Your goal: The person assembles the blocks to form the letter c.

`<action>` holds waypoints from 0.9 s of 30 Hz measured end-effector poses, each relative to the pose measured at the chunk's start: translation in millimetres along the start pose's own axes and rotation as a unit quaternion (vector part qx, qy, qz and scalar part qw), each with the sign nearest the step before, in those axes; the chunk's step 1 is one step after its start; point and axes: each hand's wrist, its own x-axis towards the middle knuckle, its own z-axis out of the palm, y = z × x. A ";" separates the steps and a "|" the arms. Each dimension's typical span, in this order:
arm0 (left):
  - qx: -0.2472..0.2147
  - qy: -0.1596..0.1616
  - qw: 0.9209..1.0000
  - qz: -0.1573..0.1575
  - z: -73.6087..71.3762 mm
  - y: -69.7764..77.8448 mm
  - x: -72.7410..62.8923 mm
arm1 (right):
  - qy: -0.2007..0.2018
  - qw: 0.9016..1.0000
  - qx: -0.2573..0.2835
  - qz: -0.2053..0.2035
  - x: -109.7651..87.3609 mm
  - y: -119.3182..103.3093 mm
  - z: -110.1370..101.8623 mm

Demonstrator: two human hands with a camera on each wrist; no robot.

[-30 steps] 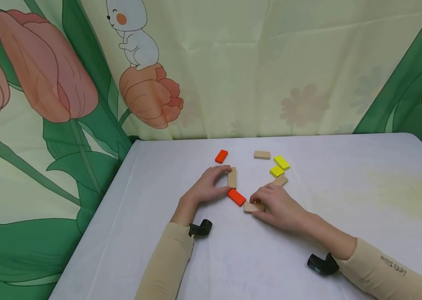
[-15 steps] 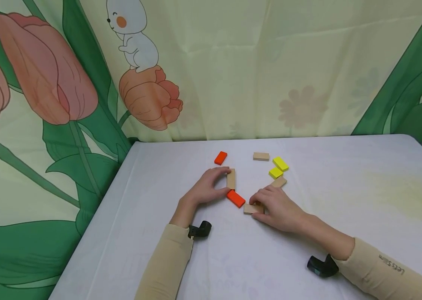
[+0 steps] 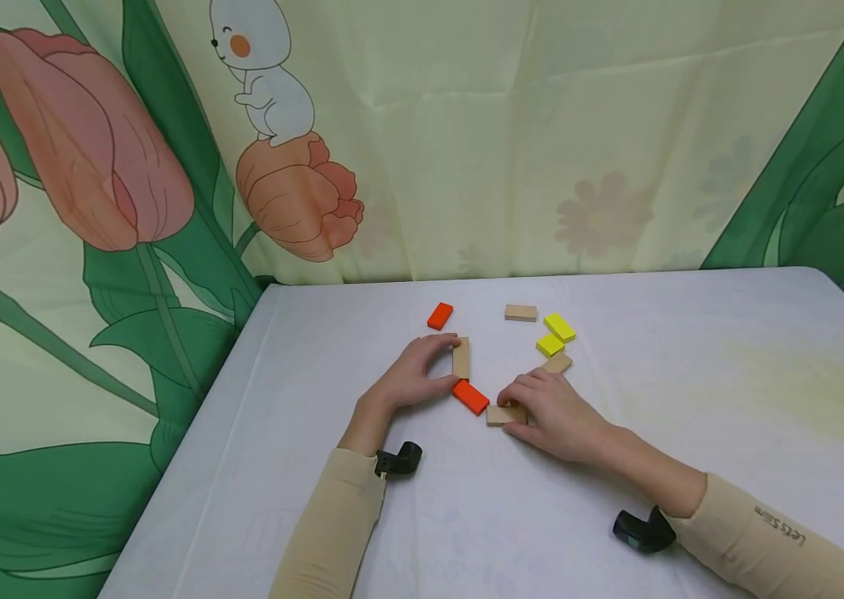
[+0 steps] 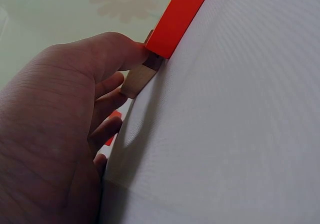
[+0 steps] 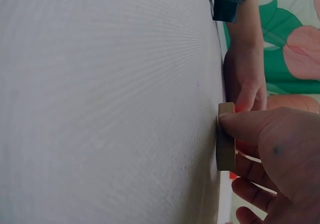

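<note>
My left hand [image 3: 418, 371] holds a plain wooden block [image 3: 461, 358] lengthwise, with the thumb at its near end and a fingertip at its far end. An orange-red block [image 3: 470, 397] lies slantwise at that near end, close to the thumb; the left wrist view also shows this red block [image 4: 180, 22]. Between the thumb and fingers of my right hand [image 3: 560, 416] is another plain wooden block [image 3: 506, 415], lying crosswise beside the red one's lower corner. In the right wrist view, the thumb presses this wooden block's [image 5: 226, 146] side. Its right end is partly hidden by the hand.
Beyond the right hand lies a wooden block [image 3: 558, 363], followed by two yellow blocks [image 3: 550, 345]. Farther back are another wooden block [image 3: 521, 313] and an orange-red block [image 3: 440, 315]. A white cloth covers the table [image 3: 692, 374], with a printed curtain [image 3: 452, 150] behind it.
</note>
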 end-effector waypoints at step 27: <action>-0.003 0.000 1.000 0.000 0.0 1.3 0.4 | 0.011 1.000 -0.001 -0.001 -1.5 -1.7 -1.6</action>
